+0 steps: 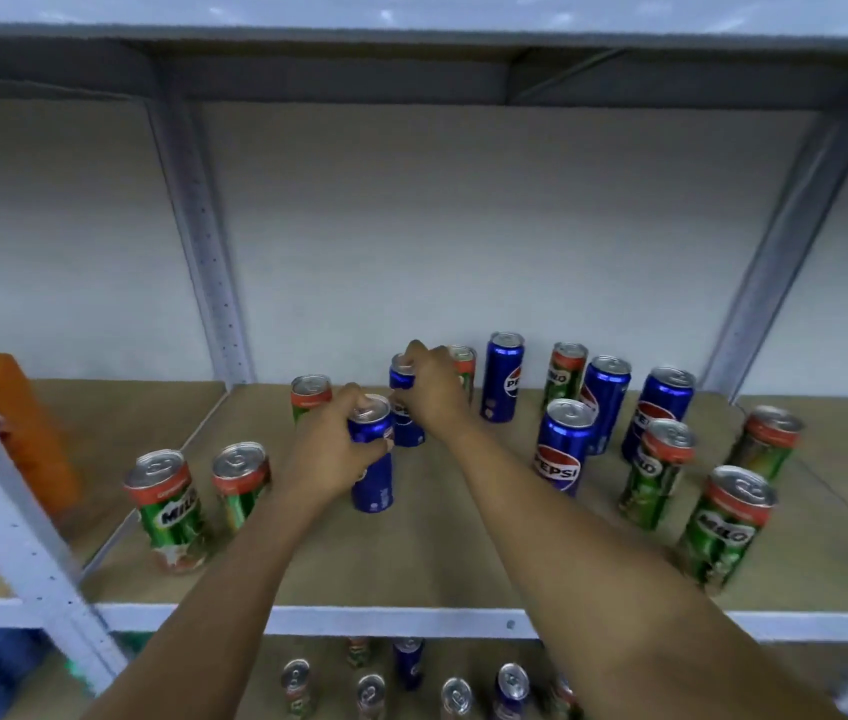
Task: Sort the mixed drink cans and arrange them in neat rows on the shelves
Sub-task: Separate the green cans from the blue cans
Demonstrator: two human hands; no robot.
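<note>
Two bare hands work among mixed drink cans on a brown shelf [463,558] in a metal rack. The left hand [331,454] is wrapped around the upper body of a blue cola can [374,485], which stands near the middle of the shelf, fingers curled over its shoulder. The right hand [432,392] closes from above on the rim of a second blue can [406,423] just behind the first; whether that one is lifted off the board cannot be told. Green malt-drink cans [170,506] stand at the left, and more blue and green ones are scattered unsorted at the right [562,449] (further cans show on the lower shelf [619,662]).

These tall, slim cans look rigid and smooth, so their painted sides are probably slippery; if full, they would carry real weight for their width and tip easily when nudged. The thin walls would likely dent under a hard squeeze. The surest hold seems to be around the middle of the body, as the left hand has it; a grip by the top rim alone leaves the can free to swing.
</note>
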